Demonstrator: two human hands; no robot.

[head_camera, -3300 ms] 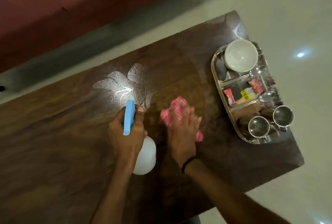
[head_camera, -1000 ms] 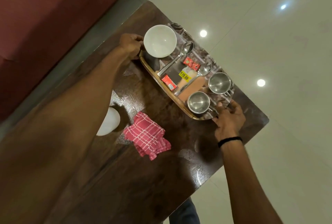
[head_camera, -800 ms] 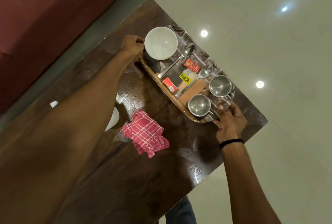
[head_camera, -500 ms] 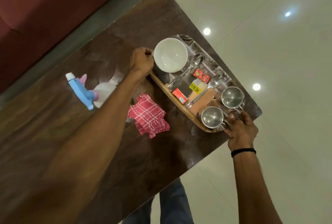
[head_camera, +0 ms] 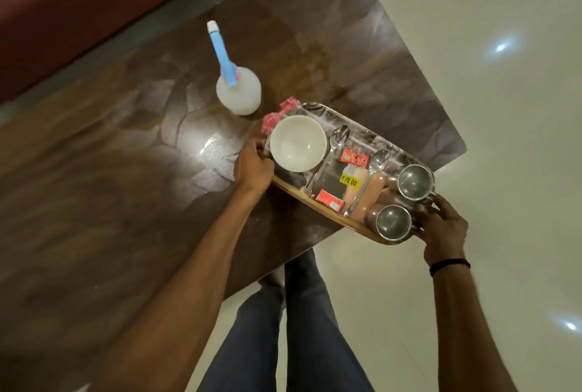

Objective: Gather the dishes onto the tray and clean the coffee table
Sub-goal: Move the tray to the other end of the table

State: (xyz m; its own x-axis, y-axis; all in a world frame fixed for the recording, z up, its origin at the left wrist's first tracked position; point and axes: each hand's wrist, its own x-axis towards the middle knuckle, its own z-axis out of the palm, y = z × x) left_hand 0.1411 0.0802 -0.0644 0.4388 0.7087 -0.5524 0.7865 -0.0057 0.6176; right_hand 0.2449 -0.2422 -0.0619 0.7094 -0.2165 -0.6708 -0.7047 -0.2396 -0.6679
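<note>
Tray (head_camera: pixel 315 201) now lifted off table (head_camera: pixel 126 202), half over floor; left hand (head_camera: pixel 253 168) and right hand (head_camera: pixel 442 228) clamp opposite ends. Cloth (head_camera: pixel 275 116), bottle (head_camera: pixel 238 94) left behind; gathering and wiping look done.

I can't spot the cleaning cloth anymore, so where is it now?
In the head view the pink cloth peeks out behind the white bowl at the tray's left end, just right of the spray bottle.
</note>
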